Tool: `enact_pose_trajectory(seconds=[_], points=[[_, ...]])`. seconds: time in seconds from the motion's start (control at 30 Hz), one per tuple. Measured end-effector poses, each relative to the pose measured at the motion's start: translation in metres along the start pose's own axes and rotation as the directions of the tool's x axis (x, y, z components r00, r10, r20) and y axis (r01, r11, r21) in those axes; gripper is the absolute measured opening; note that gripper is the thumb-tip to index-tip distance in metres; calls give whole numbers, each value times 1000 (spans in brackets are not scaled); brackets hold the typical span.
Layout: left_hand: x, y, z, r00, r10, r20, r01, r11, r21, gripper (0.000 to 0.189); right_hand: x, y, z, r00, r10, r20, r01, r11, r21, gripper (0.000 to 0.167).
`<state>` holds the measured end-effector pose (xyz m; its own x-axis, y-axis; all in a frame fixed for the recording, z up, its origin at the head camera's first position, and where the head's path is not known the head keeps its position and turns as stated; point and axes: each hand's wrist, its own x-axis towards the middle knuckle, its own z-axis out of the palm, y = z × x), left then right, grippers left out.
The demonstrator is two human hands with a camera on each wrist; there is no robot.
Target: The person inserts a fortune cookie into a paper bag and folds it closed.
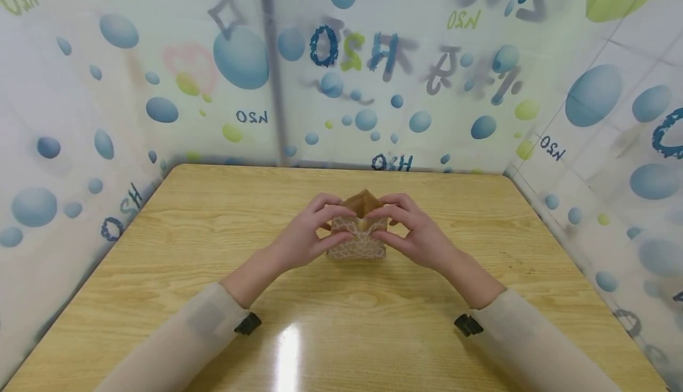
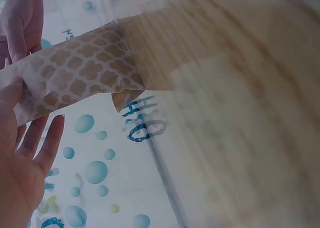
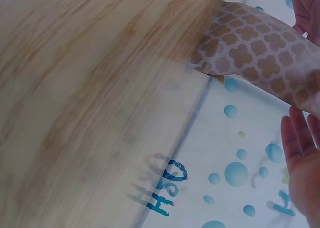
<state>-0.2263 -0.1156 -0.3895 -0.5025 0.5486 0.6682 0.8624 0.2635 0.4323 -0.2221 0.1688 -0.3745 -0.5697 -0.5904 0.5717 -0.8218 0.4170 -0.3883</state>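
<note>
A small brown paper bag [image 1: 356, 249] with a white lattice pattern stands on the wooden table between my two hands. Its plain brown inside shows at the top, where the mouth gapes and the near side dips in a crease. My left hand [image 1: 305, 236] pinches the upper left of the bag, thumb on the near face. On the upper right, my right hand [image 1: 424, 239] pinches it the same way. The patterned side of the paper bag [image 2: 85, 70] fills the upper left of the left wrist view. In the right wrist view, the fingers of the right hand [image 3: 306, 175] extend below the bag.
The wood-grain table [image 1: 213, 220] reaches back to a printed curtain [image 1: 331, 131] with blue and green drops, which also hangs along both sides. Black clips or straps [image 1: 248, 323] sit at the sleeve cuffs. A bright light reflection lies on the near tabletop.
</note>
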Motion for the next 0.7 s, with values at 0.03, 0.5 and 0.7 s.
enact_pose_trajectory(seconds=[0.03, 0.5, 0.7], points=[[0, 0, 0, 1000, 9, -4, -9, 1000, 10, 35, 0, 0, 1, 1000, -10, -8, 10, 1000, 3, 35], [0, 5, 6, 989, -142, -49, 137, 986, -95, 21, -1, -3, 2, 952, 306, 20, -301, 920, 250, 72], [2, 9, 6, 948, -311, -61, 291, 930, -223, 9, 1, -4, 4, 871, 476, 119, -485, 797, 360, 45]])
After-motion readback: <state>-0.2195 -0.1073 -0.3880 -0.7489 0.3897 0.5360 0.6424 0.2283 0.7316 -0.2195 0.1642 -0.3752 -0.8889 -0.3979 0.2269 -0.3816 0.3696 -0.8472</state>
